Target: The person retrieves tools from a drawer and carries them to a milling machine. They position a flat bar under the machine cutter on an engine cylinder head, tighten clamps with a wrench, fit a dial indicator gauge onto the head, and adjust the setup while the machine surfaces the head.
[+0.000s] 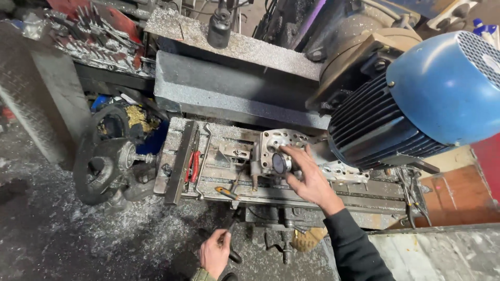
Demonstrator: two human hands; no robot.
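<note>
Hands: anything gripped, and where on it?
Left hand grips a dark crank handle by its knob end. Right hand rests fingertips on the grey metal casting beside its round bore, no closed grip.

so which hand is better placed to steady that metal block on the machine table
The right hand: its fingers already rest on the metal block on the machine table. The left hand is lower down, gripping a black crank handle.

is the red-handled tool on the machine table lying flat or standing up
Lying flat. The red-handled tool rests lengthwise on the table, left of the metal part that the right hand touches.
</note>
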